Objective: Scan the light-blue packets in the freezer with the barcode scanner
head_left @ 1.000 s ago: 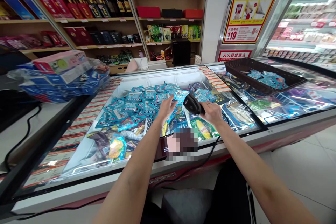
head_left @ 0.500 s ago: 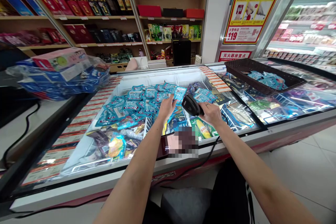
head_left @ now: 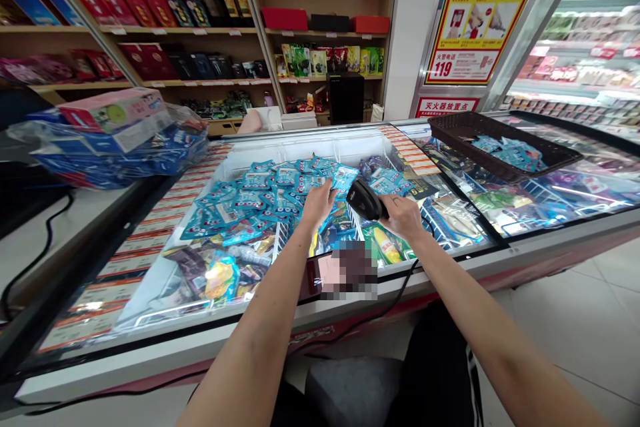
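My left hand (head_left: 319, 203) pinches a small light-blue packet (head_left: 344, 179) by its edge, its printed side facing up. My right hand (head_left: 403, 215) is wrapped round the handle of a black barcode scanner (head_left: 364, 200). The scanner's head points left, close beside the packet. Many more blue packets (head_left: 260, 200) lie in a loose heap on the glass top of the chest freezer (head_left: 150, 353), left of my left hand. A few others (head_left: 390, 181) rest beyond the scanner. From my right hand the scanner's black cable (head_left: 400, 303) runs down over the freezer's front edge.
A dark woven tray (head_left: 480, 153) with blue packets stands at the right. Plastic-wrapped blue boxes (head_left: 115, 157) sit at the left. A phone-like object (head_left: 314, 278), partly blurred out, lies at the front edge. Stocked shelves (head_left: 180, 30) rise behind; a grey stool (head_left: 353, 387) is below.
Hardly anything differs. The packet and the scanner stay almost in place, with only a slight shift of the camera view.
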Tool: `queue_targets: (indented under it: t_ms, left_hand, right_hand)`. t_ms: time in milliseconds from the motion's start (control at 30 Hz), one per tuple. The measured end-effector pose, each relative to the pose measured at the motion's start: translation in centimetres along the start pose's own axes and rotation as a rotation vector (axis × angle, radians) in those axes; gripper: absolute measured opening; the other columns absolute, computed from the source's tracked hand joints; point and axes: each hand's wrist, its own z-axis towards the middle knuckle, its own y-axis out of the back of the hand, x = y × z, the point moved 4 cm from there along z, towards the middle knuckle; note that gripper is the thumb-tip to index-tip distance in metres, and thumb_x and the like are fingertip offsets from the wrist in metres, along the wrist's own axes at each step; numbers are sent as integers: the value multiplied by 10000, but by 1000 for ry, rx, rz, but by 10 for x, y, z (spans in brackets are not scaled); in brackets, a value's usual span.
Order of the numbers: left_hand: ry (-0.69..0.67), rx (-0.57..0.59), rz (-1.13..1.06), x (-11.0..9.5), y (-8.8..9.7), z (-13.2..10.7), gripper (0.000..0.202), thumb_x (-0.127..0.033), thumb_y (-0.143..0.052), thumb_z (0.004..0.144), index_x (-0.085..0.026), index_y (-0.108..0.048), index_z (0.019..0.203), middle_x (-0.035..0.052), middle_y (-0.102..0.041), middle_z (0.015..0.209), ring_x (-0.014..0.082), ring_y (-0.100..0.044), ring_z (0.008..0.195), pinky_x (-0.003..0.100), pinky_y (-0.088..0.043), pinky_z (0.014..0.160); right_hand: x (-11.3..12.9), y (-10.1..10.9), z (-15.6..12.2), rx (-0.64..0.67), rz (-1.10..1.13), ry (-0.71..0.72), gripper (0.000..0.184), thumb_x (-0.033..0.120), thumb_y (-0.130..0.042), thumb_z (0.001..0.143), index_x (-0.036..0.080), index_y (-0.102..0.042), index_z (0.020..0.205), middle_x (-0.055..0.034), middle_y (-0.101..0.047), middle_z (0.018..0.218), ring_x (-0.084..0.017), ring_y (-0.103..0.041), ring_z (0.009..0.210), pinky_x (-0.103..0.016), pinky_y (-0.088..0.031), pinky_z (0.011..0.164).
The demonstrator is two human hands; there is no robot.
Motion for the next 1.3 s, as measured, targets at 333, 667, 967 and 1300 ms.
queue_targets:
  t_ms: [333, 667, 967, 1300]
  left_hand:
    - [2, 39, 33, -3, 1, 0, 409, -401, -278, 915, -140, -409, 1201, 82, -626, 795, 219, -586, 743, 308, -356, 718]
    - [-2, 7, 14, -4, 2, 0, 369, -409, -312, 906, -133, -476, 1087, 77, -601, 757, 208, -569, 704, 310, -356, 700]
    - [18, -226, -59, -3, 18, -4, 359, -421, -306, 897, -159, -545, 845, 117, -540, 914, 212, -526, 875, 331, -382, 774]
    - [152, -266, 43, -11, 34, -10, 449, -388, -363, 869, -260, -409, 1296, 87, -367, 1386, 291, -314, 1261, 475, -241, 988]
  right_hand:
    - [-1, -1, 0, -26, -10, 15, 295, 280, -508, 782, 153, -546, 1046, -56, -615, 835, -180, -543, 781, -270, -319, 668]
    - [-3, -1, -1, -46, -22, -16, 305, 271, -507, 756, 158, -546, 1037, -53, -617, 835, -179, -548, 772, -266, -323, 672]
    - [-22, 6, -4, -82, -86, -266, 296, 304, -501, 746, 164, -580, 995, -51, -623, 771, -177, -559, 743, -249, -315, 632]
    - [-28, 5, -5, -27, -118, -338, 318, 371, -493, 778, 156, -583, 994, -72, -633, 794, -193, -562, 755, -252, -297, 613]
